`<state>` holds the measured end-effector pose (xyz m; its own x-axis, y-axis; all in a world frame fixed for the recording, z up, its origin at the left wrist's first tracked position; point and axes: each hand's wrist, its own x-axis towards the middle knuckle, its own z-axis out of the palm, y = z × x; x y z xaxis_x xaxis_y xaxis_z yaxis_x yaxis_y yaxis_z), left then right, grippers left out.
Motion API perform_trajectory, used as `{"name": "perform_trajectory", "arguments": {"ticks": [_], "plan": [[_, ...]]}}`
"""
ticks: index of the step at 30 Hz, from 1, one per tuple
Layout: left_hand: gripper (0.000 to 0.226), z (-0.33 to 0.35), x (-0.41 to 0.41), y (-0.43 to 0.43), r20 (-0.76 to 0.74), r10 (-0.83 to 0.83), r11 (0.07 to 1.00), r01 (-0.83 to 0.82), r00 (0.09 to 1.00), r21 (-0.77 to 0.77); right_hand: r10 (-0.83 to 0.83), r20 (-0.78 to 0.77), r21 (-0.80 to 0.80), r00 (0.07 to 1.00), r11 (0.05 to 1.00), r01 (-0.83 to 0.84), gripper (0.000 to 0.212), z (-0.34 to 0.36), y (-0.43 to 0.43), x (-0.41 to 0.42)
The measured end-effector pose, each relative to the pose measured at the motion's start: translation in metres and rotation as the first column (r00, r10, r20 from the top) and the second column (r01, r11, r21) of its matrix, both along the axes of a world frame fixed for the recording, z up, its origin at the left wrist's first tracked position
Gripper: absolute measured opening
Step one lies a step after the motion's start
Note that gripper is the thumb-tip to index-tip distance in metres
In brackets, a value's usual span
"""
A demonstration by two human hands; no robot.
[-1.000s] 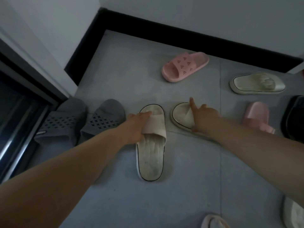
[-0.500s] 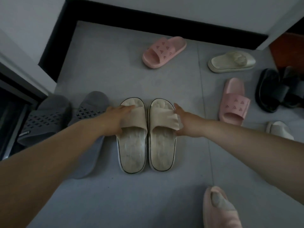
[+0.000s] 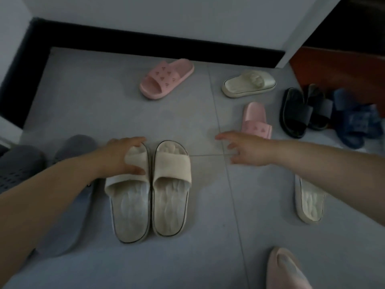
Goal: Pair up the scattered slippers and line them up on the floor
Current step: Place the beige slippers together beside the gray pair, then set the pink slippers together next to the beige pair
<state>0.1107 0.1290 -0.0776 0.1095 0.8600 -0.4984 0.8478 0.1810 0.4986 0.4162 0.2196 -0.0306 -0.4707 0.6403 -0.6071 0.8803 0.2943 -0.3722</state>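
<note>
On the grey tiled floor (image 3: pixel 187 122), in the middle, 2 beige slippers: left beige slipper (image 3: pixel 129 205) and right beige slipper (image 3: pixel 170 197), side by side, edges touching, toes toward the wall. Gripped at the strap of the left one by the left hand (image 3: pixel 123 157): fingers curled over the toe end, thumb pressed on the strap.

To the right of the pair, the right hand (image 3: pixel 248 151), above the tile, fingers apart and loosely bent, holding nothing.

Also on the floor, 2 pink: far pink slipper (image 3: pixel 166 79) near the black skirting (image 3: pixel 145 44), near pink slipper (image 3: pixel 257 119) just beyond the right hand.

2 cream: far cream slipper (image 3: pixel 249 84) lying crosswise, near cream slipper (image 3: pixel 309 203) partly hidden under the right forearm.

2 grey at the left, next to each other: outer grey slipper (image 3: pixel 18 165) and inner grey slipper (image 3: pixel 70 215), the latter partly covered by the left arm.

At the far right, 2 black slippers (image 3: pixel 295 113), overlapping, and beside them dark blue footwear (image 3: pixel 354 124), too blurred to count.

At the bottom edge, 1 worn pink slipper (image 3: pixel 287 270) on a foot.
</note>
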Motion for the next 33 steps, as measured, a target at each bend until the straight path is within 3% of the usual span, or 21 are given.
{"name": "perform_trajectory", "arguments": {"ticks": [2, 5, 9, 12, 16, 19, 21, 23, 25, 26, 30, 33], "plan": [[0.090, 0.006, 0.017, 0.010, 0.113, 0.059, 0.998, -0.061, 0.992, 0.017, -0.034, 0.082, 0.110, 0.996, 0.994, 0.025, 0.063, 0.008, 0.028, 0.034], [0.093, 0.010, 0.041, 0.037, 0.137, 0.068, 0.996, -0.076, 0.988, 0.055, -0.087, 0.225, 0.152, 0.970, 0.987, 0.053, 0.079, 0.006, 0.065, 0.073], [0.100, 0.008, 0.052, 0.092, -0.050, 0.107, 0.982, -0.097, 0.993, 0.162, -0.115, 0.298, 0.072, 0.948, 0.993, 0.098, 0.114, -0.019, 0.090, 0.093], [0.107, -0.006, 0.045, 0.144, -0.118, 0.288, 0.934, -0.252, 0.950, 0.253, -0.075, 0.243, 0.135, 0.967, 0.990, 0.043, 0.112, -0.057, 0.089, 0.100], [0.112, -0.028, 0.036, 0.201, -0.264, 0.377, 0.918, -0.321, 0.888, 0.233, -0.056, 0.180, 0.267, 0.982, 0.964, 0.006, 0.105, -0.079, 0.094, 0.110], [0.119, -0.044, 0.036, 0.236, -0.051, 0.416, 0.899, -0.402, 0.908, 0.171, -0.015, 0.200, 0.229, 0.980, 0.973, -0.032, 0.104, -0.079, 0.102, 0.117], [0.115, -0.055, 0.042, 0.253, 0.137, 0.600, 0.786, -0.612, 0.788, 0.082, 0.009, 0.221, 0.233, 0.975, 0.971, -0.062, 0.103, -0.081, 0.104, 0.117], [0.113, -0.066, 0.047, 0.263, 0.283, 0.768, 0.602, -0.798, 0.574, -0.015, 0.022, 0.239, 0.232, 0.971, 0.969, -0.079, 0.103, -0.083, 0.104, 0.116], [0.110, -0.073, 0.053, 0.266, 0.392, 0.827, 0.465, -0.882, 0.403, -0.075, 0.024, 0.247, 0.234, 0.969, 0.969, -0.083, 0.102, -0.082, 0.105, 0.116], [0.105, -0.074, 0.057, 0.263, 0.420, 0.832, 0.432, -0.899, 0.363, -0.079, 0.029, 0.252, 0.240, 0.967, 0.966, -0.091, 0.101, -0.082, 0.106, 0.116], [0.087, -0.073, 0.084, 0.248, 0.511, 0.810, 0.388, -0.916, 0.287, -0.100, 0.037, 0.248, 0.240, 0.968, 0.966, -0.099, 0.100, -0.082, 0.107, 0.115], [0.074, -0.057, 0.121, 0.234, 0.648, 0.729, 0.435, -0.881, 0.222, -0.187, 0.029, 0.190, 0.246, 0.981, 0.966, -0.076, 0.104, -0.077, 0.106, 0.118]]}}
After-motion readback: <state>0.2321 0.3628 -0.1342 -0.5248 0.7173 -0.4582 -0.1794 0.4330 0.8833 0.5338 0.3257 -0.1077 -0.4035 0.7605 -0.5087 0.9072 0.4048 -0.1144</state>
